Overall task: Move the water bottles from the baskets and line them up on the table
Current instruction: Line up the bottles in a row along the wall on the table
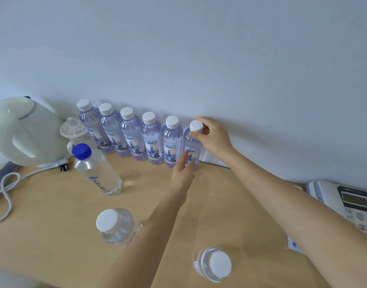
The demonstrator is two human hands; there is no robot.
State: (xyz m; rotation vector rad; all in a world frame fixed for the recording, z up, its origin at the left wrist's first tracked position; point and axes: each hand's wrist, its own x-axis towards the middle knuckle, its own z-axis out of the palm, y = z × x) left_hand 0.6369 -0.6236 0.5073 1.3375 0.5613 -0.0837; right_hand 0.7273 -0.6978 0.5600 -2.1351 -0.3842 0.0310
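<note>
Several white-capped water bottles (132, 136) stand upright in a row against the wall on the wooden table (53, 204). My right hand (213, 136) pinches the cap and neck of the rightmost bottle (192, 147) in that row. My left hand (183, 173) has straight fingers touching the lower front of the same bottle. A clear bottle with a blue cap (96, 169) stands alone further forward on the left. Two more white-capped bottles (116, 226) (213, 265) stand near the table's front edge. No basket is in view.
A white electric kettle (24, 132) with its cord (7, 188) sits at the left, with a glass lidded cup (74, 132) beside it. A desk telephone (353, 202) sits at the right edge. The wall runs right behind the row.
</note>
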